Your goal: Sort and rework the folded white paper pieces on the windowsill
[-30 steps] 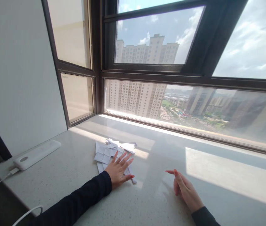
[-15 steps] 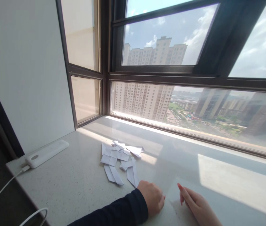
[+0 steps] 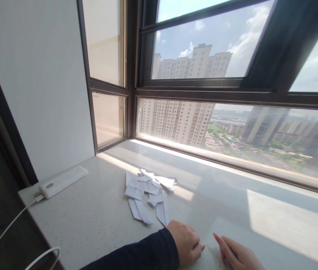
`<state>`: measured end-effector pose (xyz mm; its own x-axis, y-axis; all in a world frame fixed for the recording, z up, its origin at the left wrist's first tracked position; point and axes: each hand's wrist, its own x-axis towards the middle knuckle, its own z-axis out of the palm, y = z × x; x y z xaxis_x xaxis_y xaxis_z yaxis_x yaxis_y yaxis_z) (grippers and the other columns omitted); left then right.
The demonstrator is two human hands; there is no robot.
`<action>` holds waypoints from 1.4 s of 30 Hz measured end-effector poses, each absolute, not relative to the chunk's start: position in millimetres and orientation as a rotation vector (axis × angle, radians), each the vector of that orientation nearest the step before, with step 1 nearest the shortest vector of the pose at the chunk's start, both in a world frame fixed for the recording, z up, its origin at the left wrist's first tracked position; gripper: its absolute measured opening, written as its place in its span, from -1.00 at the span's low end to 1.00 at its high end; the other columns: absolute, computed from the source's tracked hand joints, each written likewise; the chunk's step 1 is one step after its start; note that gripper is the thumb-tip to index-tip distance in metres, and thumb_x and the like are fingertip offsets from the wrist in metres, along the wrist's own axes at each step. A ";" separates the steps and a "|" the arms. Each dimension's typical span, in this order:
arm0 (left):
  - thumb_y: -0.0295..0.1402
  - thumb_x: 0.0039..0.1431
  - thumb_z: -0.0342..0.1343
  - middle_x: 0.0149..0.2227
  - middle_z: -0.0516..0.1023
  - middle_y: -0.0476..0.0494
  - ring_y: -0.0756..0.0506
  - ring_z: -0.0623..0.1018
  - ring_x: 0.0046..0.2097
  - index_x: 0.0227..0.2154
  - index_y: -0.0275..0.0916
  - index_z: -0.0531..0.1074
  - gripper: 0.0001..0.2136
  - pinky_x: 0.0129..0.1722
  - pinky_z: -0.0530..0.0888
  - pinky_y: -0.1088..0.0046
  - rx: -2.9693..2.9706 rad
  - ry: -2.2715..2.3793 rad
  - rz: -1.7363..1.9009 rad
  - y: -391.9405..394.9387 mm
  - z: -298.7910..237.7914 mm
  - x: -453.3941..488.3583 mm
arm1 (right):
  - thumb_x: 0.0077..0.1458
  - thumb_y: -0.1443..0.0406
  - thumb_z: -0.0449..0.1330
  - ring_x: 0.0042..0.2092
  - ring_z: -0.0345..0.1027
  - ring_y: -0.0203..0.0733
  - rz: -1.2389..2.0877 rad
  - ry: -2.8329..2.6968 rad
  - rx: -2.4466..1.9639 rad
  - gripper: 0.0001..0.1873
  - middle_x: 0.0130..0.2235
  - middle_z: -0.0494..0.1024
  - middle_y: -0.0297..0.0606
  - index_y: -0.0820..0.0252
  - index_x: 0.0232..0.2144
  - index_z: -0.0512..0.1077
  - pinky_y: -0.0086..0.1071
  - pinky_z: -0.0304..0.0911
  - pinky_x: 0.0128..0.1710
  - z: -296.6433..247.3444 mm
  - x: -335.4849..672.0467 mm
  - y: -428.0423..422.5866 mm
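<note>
A loose pile of folded white paper pieces (image 3: 147,192) lies on the pale speckled windowsill counter (image 3: 97,221). My left hand (image 3: 186,242), in a dark sleeve, rests on the counter just right of the pile's near end, fingers curled in with nothing visible in them. My right hand (image 3: 239,255) lies close beside it at the bottom edge, fingers stretched out and pointing left, partly cut off by the frame. A faint pale sheet-like patch (image 3: 226,228) shows on the counter by both hands; I cannot tell whether it is paper.
A white power bank (image 3: 63,181) sits at the counter's left end with a white cable (image 3: 5,230) trailing off the edge. Dark window frames (image 3: 204,93) run along the back, a white wall (image 3: 35,93) stands at left. Sunlit patches cross the counter.
My left hand has lifted off the paper pile and drawn back right, curling shut near my right hand. The view has shifted, so the pile sits further right in the frame.
</note>
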<state>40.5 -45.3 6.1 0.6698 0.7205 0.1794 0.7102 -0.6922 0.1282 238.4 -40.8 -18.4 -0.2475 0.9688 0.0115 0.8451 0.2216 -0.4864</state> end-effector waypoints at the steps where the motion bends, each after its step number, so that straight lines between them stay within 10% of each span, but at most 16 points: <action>1: -0.24 0.07 -0.16 -0.51 0.43 -0.03 0.01 0.42 -0.49 -0.58 -0.26 0.34 -0.72 -0.64 0.17 0.57 2.827 1.210 0.333 -45.5 6.3 40.0 | 0.02 -0.02 -0.26 -0.52 0.26 -0.24 0.553 -2.186 -1.709 -0.52 -0.66 0.36 -0.36 0.12 -0.72 0.11 -0.50 0.13 -0.43 -17.3 237.4 -41.3; 42: -0.22 0.09 -0.17 -0.50 0.43 -0.06 0.00 0.42 -0.48 -0.55 -0.27 0.36 -0.70 -0.61 0.22 0.57 2.822 1.203 0.307 -46.2 9.7 38.7 | 0.06 0.07 -0.24 -0.53 0.28 -0.24 0.514 -2.200 -1.746 -0.56 -0.68 0.37 -0.36 0.12 -0.72 0.11 -0.46 0.09 -0.47 -11.6 229.0 -47.3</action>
<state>38.7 -46.2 9.7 0.6757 0.7197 0.1594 0.7080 -0.6939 0.1314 229.0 -47.3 -11.6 -0.2265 0.9740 0.0025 0.8722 0.2040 -0.4446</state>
